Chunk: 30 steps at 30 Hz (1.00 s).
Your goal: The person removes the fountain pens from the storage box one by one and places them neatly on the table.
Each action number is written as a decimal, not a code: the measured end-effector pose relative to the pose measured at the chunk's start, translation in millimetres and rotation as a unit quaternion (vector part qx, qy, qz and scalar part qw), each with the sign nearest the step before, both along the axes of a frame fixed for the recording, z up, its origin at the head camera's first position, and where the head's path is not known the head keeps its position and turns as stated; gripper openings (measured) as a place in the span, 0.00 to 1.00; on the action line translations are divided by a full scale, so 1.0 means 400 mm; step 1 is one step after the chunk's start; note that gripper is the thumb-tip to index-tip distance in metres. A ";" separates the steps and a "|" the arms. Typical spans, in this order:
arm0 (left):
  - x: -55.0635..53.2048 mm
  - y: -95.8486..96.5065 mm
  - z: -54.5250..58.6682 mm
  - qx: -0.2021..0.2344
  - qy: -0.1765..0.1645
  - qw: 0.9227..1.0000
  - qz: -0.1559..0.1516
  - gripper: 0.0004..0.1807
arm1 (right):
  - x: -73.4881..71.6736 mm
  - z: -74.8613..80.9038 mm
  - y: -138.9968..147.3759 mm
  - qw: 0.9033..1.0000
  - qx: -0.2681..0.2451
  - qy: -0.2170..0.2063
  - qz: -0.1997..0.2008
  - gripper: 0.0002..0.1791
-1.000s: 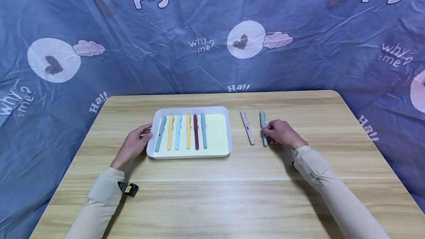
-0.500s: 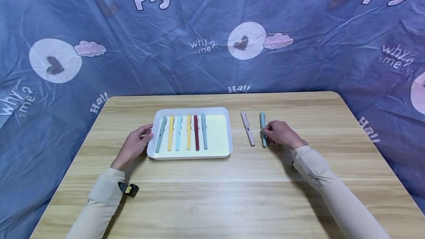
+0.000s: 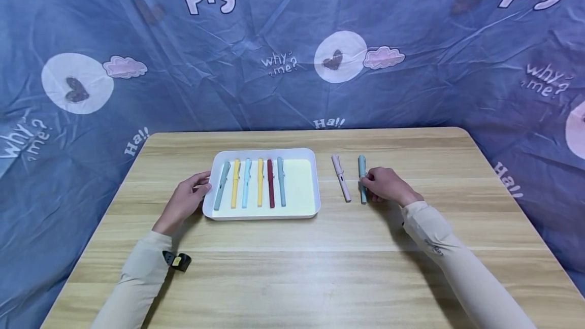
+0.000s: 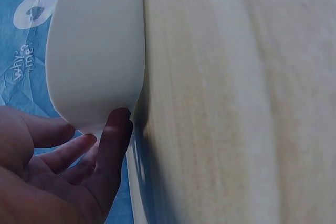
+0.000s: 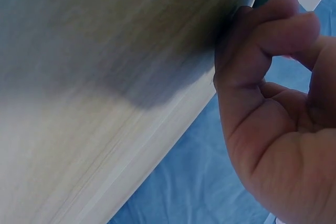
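In the head view my left hand [image 3: 184,201] holds the left end of a white tray [image 3: 260,216]. The left wrist view shows its thumb at the rim and its fingers against the tray's outer wall [image 4: 100,40]. Inside the tray several pens lie side by side, among them a dark red pen [image 3: 270,184], a yellow pen [image 3: 260,182] and a grey-blue pen [image 3: 281,182]. To the right, my right hand [image 3: 388,185] pinches a teal pen [image 3: 362,166] lying on the table. Its fingers are curled in the right wrist view, partly hiding that pen. A lilac pen [image 3: 341,178] lies between tray and teal pen.
The wooden table [image 3: 292,278] extends in front of the tray and to both sides. A blue printed cloth [image 3: 274,100] hangs behind it. A black device [image 3: 177,261] is strapped at the left wrist.
The teal pen has turned slightly, its near end shifting a little left. Both hands stay almost in place, and the tray and its pens have not moved.
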State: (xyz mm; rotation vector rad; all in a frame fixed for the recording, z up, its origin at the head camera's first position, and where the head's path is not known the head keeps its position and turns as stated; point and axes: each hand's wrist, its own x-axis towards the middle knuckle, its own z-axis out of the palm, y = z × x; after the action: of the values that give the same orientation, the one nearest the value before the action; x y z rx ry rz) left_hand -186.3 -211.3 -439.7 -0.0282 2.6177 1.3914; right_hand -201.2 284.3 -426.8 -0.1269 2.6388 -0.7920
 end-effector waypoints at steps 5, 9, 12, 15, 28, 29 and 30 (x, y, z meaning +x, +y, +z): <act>-0.001 0.002 0.001 0.001 -0.005 1.000 0.003 0.27 | 0.000 0.001 0.000 1.000 0.005 0.001 0.004 0.17; -0.001 0.000 0.001 0.000 -0.004 1.000 0.002 0.27 | 0.001 0.002 0.000 1.000 0.005 0.001 0.005 0.17; -0.001 -0.001 0.000 -0.003 -0.003 1.000 0.000 0.27 | 0.003 0.003 -0.002 1.000 0.004 -0.004 0.002 0.17; -0.001 -0.002 0.000 -0.003 0.001 1.000 -0.001 0.26 | 0.004 0.004 -0.003 1.000 0.001 -0.011 0.000 0.16; -0.002 -0.001 -0.001 -0.003 -0.002 1.000 0.001 0.26 | 0.001 0.003 -0.002 1.000 0.008 -0.020 -0.001 0.15; -0.002 -0.001 0.000 -0.003 -0.004 1.000 0.002 0.26 | 0.000 0.003 -0.002 1.000 0.008 -0.019 0.000 0.15; -0.002 0.000 0.000 -0.003 -0.005 1.000 0.004 0.26 | 0.000 0.003 -0.002 1.000 0.008 -0.018 0.000 0.15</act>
State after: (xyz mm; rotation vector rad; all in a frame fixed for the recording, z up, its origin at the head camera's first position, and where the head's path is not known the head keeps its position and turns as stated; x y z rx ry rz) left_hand -187.1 -211.2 -439.7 -0.0465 2.6157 1.3819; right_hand -201.1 283.6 -425.8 -0.1082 2.6096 -0.7655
